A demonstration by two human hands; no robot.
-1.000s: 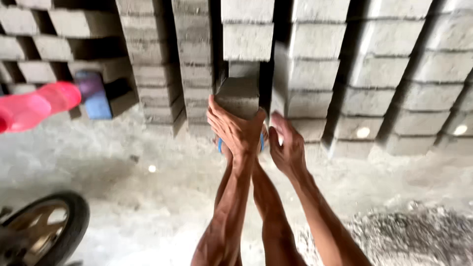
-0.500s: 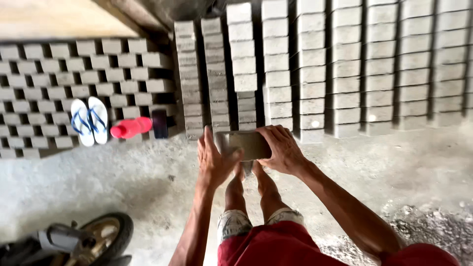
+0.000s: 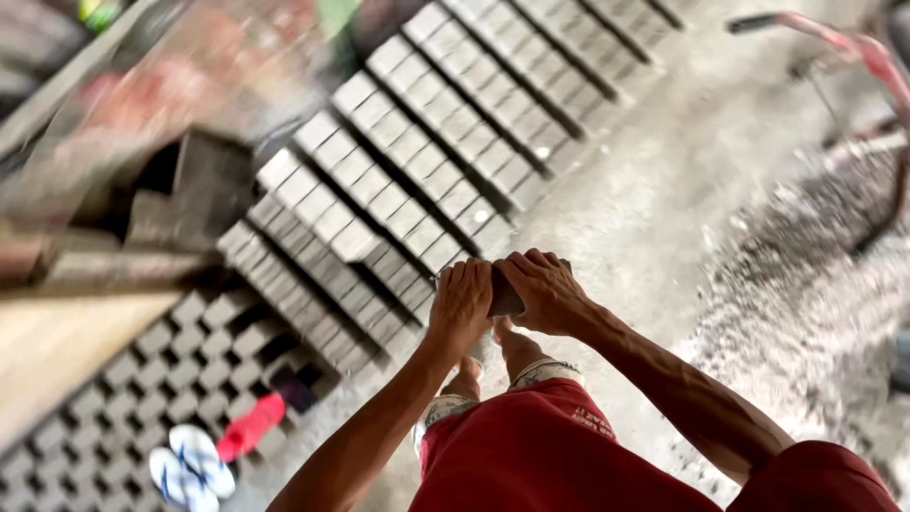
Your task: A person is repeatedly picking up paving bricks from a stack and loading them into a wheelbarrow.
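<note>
The left hand (image 3: 462, 305) and right hand (image 3: 542, 289) are both closed around a grey block (image 3: 505, 296), held between the palms in front of the body, above the knees. Only a sliver of the block shows between the fingers, so its full shape cannot be told. The person wears red shorts (image 3: 531, 455).

The floor (image 3: 654, 218) is bare grey concrete, dusty and stained. To the right it is strewn with loose grit (image 3: 806, 294), a rough dark-and-pale patch well apart from the hands. Long rows of blocks (image 3: 417, 180) stand on edge on the floor, running slantwise across the view from lower left to upper right, row beside row, the nearest row ending just beside the left hand. Further left, more blocks (image 3: 142, 379) lie in an open checker pattern with dark gaps between them. On these lie a pair of white-and-blue sandals (image 3: 190, 465) and, just beside them, a red cylinder (image 3: 251, 427), perhaps a flask, though the blur leaves that unsure. A pale wooden plank (image 3: 57, 341) lies at the left edge. The upper left is blurred: dark shapes and a sloping beam, nothing more to make out. At the upper right a red metal bar (image 3: 853, 43) curves along the edge.
</note>
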